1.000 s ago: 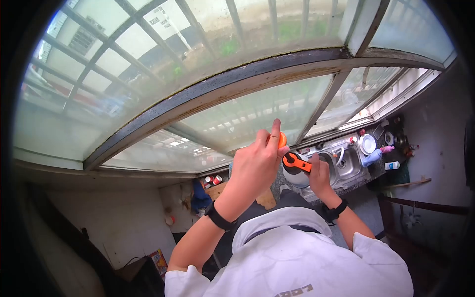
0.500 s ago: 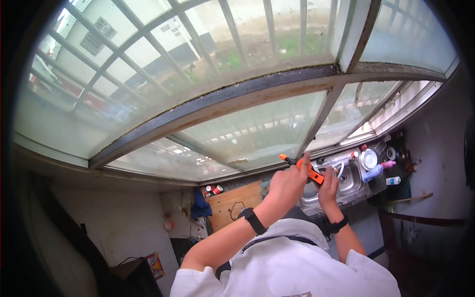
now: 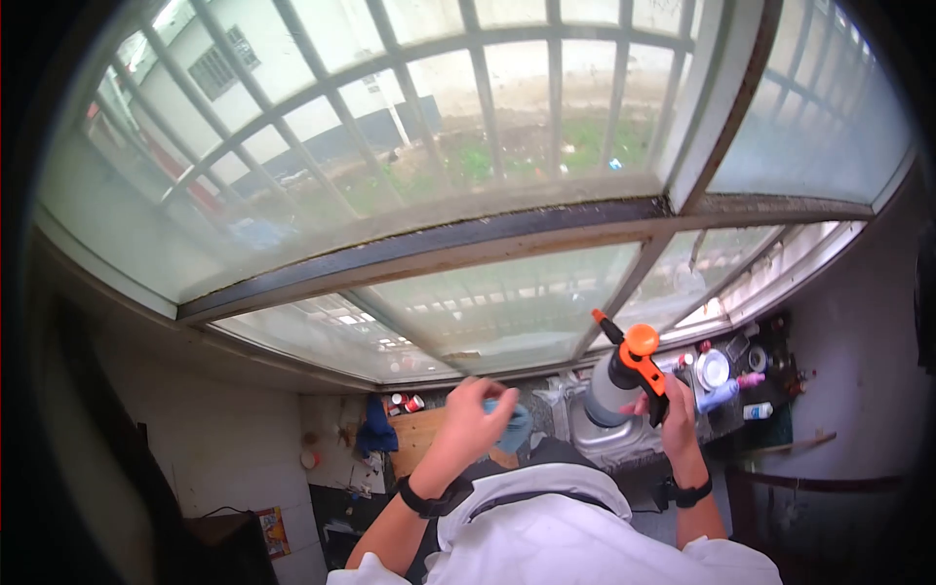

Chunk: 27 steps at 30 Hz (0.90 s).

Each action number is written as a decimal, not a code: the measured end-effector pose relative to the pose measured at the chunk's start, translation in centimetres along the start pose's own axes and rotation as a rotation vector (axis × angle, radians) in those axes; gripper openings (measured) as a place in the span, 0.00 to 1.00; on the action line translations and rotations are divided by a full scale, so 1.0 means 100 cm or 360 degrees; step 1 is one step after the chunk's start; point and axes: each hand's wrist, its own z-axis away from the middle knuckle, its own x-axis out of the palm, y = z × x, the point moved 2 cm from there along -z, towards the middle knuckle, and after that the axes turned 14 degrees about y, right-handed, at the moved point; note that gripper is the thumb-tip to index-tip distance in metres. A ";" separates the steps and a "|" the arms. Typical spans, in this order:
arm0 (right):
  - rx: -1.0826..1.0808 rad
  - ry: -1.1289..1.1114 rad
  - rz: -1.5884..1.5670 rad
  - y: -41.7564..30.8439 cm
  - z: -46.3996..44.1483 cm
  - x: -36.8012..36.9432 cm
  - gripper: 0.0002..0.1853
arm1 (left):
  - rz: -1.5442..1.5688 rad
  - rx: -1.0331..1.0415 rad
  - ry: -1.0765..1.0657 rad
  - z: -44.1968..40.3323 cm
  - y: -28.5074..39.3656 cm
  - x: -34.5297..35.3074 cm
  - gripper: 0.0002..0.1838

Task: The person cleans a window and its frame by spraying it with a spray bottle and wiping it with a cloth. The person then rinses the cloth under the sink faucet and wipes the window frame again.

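Observation:
My right hand (image 3: 675, 417) is wrapped round the black-and-orange handle of a pump spray bottle (image 3: 606, 395). The bottle has a grey, partly see-through body, a round orange pump knob on top and an orange-tipped nozzle pointing up and left toward the window. It is held upright above the sink (image 3: 597, 441). To the left, my left hand (image 3: 473, 429) is apart from the bottle, its fingers curled in, and no object shows in them. Just behind those fingers is a light blue item (image 3: 515, 425), partly covered; I cannot make out its kind.
A barred window (image 3: 507, 302) spans the front above the counter. At left are a wooden board (image 3: 414, 429), a dark blue cloth (image 3: 376, 429) and red-and-white containers (image 3: 413, 403). Plates (image 3: 713, 369), a blue bottle (image 3: 720, 396) and a white bottle (image 3: 758, 411) stand at right.
My left hand has come off the spray bottle's top and moved left and down. The bottle has turned more upright in my right hand, showing its body and knob. The view has shifted slightly.

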 end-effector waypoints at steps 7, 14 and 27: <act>0.0021 0.0235 0.0132 -0.066 0.022 0.009 0.29 | -0.0345 -0.0177 0.0649 0.048 -0.159 -0.045 0.18; 0.0038 0.0335 -0.0094 -0.150 0.040 0.011 0.31 | -0.0190 -0.0746 0.0666 0.121 -0.288 -0.069 0.14; 0.0188 0.0197 -0.0059 -0.227 0.019 0.046 0.28 | 0.0223 -0.0852 0.0899 0.149 -0.346 -0.078 0.11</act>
